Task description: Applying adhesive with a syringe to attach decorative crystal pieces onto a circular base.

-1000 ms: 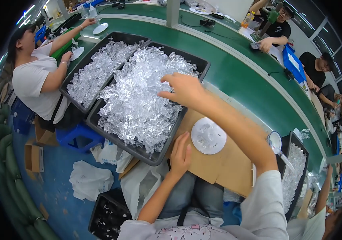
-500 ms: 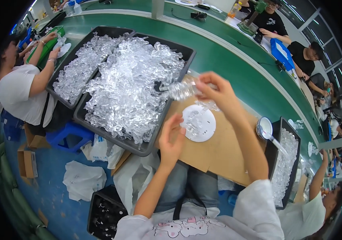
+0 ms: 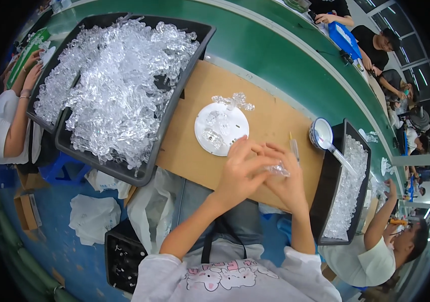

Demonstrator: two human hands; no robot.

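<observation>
My left hand (image 3: 241, 170) and my right hand (image 3: 286, 182) meet over the near part of a cardboard sheet (image 3: 270, 117). Between their bent fingers sits a small clear plastic piece (image 3: 278, 169), partly hidden by them; both hands are closed on it. Just beyond and left of them lies a white round disc (image 3: 240, 126) with several clear pieces (image 3: 213, 137) on it. Another branched clear piece (image 3: 236, 101) rests at the disc's far edge. To the right of my hands is a thin syringe-like tube (image 3: 294, 147) with a yellowish tip.
A dark bin (image 3: 147, 173) heaped with clear pieces (image 3: 119, 85) stands at left. On the right are a bowl (image 3: 313, 132) with a spoon (image 3: 343, 160) and another dark bin (image 3: 328, 194) of clear pieces. Co-workers sit on both sides and across the green table (image 3: 260, 55).
My right hand has come from beside the left bin's pile down to my left hand, bringing clear plastic. Both hands now work together, right of the disc. The view has shifted.
</observation>
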